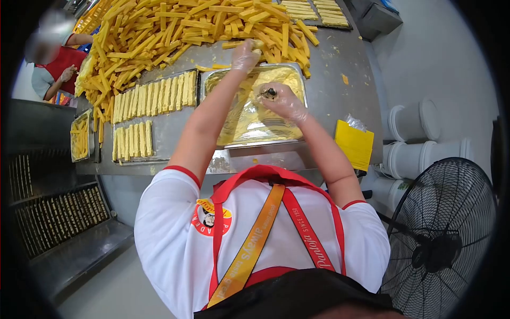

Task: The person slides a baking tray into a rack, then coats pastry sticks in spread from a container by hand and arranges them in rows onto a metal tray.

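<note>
My left hand (245, 56), in a clear glove, reaches to the edge of a big pile of yellow sticks (175, 32); its fingers are closed at a cream-smeared stick. A metal tray of pale yellow cream (255, 114) lies below my hands. Over its right part, my gloved right hand (281, 101) is closed around a dark-ended tool (269, 93), whose lower part is hidden. Left of the cream tray, a flat tray (175, 116) holds two rows of coated sticks (154, 95).
A small container of sticks (79, 139) stands at the table's left edge. A yellow packet (354, 144) lies at the right edge. More filled trays (332, 11) sit at the back. A co-worker (56, 66) stands far left. White buckets (414, 119) and a fan (438, 244) are right.
</note>
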Demonstrator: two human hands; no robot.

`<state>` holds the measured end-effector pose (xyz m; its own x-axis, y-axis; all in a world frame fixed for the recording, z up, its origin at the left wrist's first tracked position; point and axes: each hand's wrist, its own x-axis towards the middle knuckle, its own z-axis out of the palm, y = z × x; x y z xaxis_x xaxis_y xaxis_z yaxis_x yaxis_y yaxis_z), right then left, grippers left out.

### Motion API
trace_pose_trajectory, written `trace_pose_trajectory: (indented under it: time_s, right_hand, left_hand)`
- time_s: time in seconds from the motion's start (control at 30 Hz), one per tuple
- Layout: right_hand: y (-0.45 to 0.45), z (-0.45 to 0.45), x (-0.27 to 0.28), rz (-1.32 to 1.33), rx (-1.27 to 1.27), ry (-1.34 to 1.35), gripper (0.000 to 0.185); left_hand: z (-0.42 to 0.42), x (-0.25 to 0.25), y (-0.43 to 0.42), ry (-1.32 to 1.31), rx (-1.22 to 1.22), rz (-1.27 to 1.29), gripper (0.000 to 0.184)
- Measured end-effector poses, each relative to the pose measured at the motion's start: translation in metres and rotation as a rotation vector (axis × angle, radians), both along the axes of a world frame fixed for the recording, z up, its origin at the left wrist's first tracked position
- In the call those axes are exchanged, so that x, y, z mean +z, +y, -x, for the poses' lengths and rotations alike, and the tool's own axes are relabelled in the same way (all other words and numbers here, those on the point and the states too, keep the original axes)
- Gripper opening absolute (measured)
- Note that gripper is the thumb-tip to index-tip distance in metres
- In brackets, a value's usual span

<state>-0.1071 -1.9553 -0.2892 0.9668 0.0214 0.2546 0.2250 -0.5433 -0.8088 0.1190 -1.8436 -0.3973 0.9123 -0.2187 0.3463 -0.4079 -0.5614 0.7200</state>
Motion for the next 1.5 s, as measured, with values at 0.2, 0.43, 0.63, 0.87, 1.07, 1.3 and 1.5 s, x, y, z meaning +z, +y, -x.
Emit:
trace_pose_trajectory:
  time_s: [0.2, 0.43, 0.63, 0.87, 1.07, 1.3, 1.5]
  right_hand:
    - [-0.043, 0.007, 0.044, -0.284, -0.208, 0.028, 0.027]
    - [-0.031, -0.016, -0.006, 0.351, -0.014, -0.292, 0.025]
    - [-0.042, 0.007, 0.02, -0.617, -0.089, -0.01, 0.017]
    - [0.014, 0.009, 0.02, -0.312, 0.138, -0.103, 0.023]
    - [-0.032, -0.025, -0.002, -0.634, -0.112, 0.145, 0.021]
    - [0.009, 0.0, 0.011, -0.892, -0.026, 0.071, 0.026]
    - [-0.024, -0.02, -0.009, -0.585, -0.246, 0.189, 0.029]
  left_hand:
    - [0.098, 0.119, 0.084, -0.133, 0.146, -0.069, 0.029]
    - [0.195, 0.1, 0.102, -0.102, 0.097, -0.252, 0.029]
    - [0.207, 0.096, 0.1, -0.123, 0.026, -0.159, 0.03]
    - [0.193, 0.064, 0.099, -0.114, -0.015, -0.165, 0.042]
    - [0.193, 0.063, 0.112, -0.262, -0.067, -0.139, 0.05]
    - [0.19, 0.075, 0.119, -0.16, -0.104, -0.157, 0.043]
    - [0.186, 0.06, 0.127, -0.048, -0.07, -0.132, 0.043]
